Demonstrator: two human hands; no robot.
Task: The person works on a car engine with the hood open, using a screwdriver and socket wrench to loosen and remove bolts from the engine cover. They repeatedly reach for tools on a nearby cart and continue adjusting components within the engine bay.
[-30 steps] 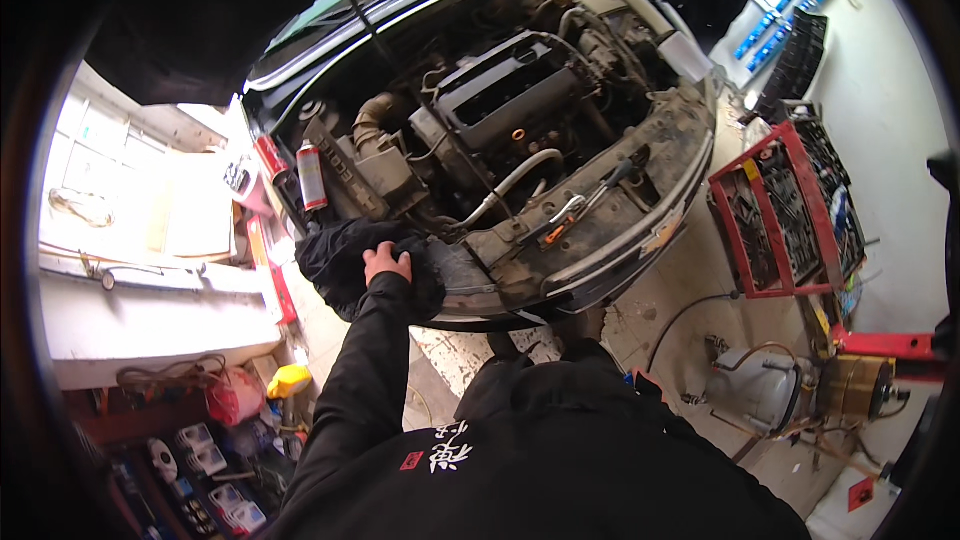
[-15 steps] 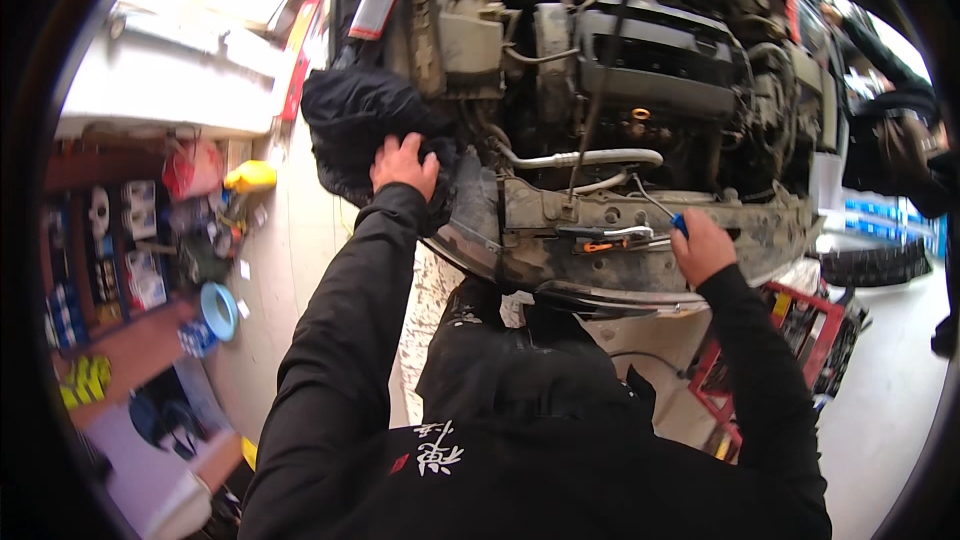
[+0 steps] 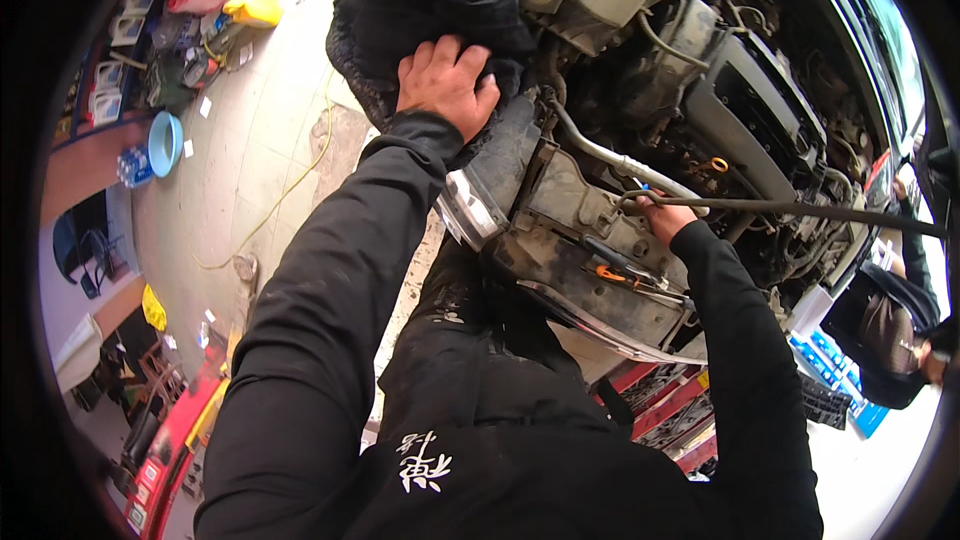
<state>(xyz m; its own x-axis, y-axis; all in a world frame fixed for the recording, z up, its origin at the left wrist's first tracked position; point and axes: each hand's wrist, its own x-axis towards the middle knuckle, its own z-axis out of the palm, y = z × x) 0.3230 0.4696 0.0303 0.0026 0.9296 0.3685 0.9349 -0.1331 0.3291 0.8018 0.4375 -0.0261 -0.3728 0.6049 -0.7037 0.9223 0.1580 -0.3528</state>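
My left hand [image 3: 440,92] lies on a bundle of black cloth [image 3: 430,2] at the front corner of an open engine bay, fingers spread apart and thumb out to the right, pressing on the fabric. My right hand [image 3: 668,220] reaches over the dirty front crossmember [image 3: 570,190], its fingers curled together around a blue handle [image 3: 645,188]; only a little blue shows, and the rest of the tool is hidden. A thin dark rod [image 3: 800,207] crosses just above that hand. A pale metal pipe [image 3: 600,147] runs behind it, with the dark engine cover [image 3: 745,125] farther back. On the crossmember, nearer my body, lie an orange-handled tool [image 3: 608,272] and a dark-handled one [image 3: 605,250], side by side. The headlight [image 3: 478,208] sits below my left wrist. At far right another person [image 3: 880,325] is partly visible.
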